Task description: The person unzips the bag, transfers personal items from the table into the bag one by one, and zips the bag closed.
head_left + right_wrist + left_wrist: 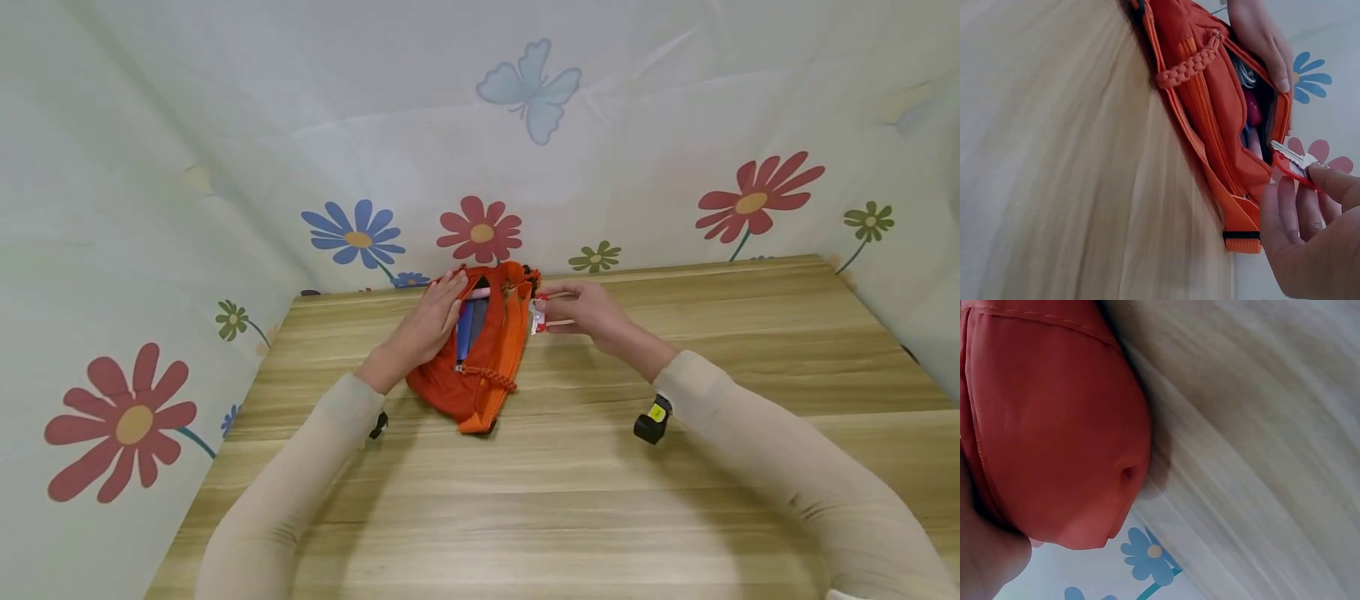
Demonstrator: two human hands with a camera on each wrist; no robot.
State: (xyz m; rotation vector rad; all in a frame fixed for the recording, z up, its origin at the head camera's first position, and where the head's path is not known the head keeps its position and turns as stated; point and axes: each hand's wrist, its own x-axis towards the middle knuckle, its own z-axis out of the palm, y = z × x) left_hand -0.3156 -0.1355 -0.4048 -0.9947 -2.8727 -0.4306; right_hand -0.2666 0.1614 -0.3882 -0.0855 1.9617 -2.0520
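An orange-red waist bag [438,379] lies on the table with its zip compartment pulled open. My left hand [431,321] grips the left edge of that opening; in the right wrist view its thumb [1282,81] shows at the rim. In the right wrist view, my right hand [1319,244] pinches a silver key [1291,154] with a red tag [1300,178] between thumb and fingers, right by the end of the opening. Inside the bag show a blue item [465,329], a pink item [1252,107] and a white cable [1244,74].
The wood-grain table [525,500] meets a white cloth backdrop [637,150] printed with flowers and a butterfly. A braided orange zip pull [1188,67] hangs across the bag's front. The strap with a black buckle [1241,235] lies along its side.
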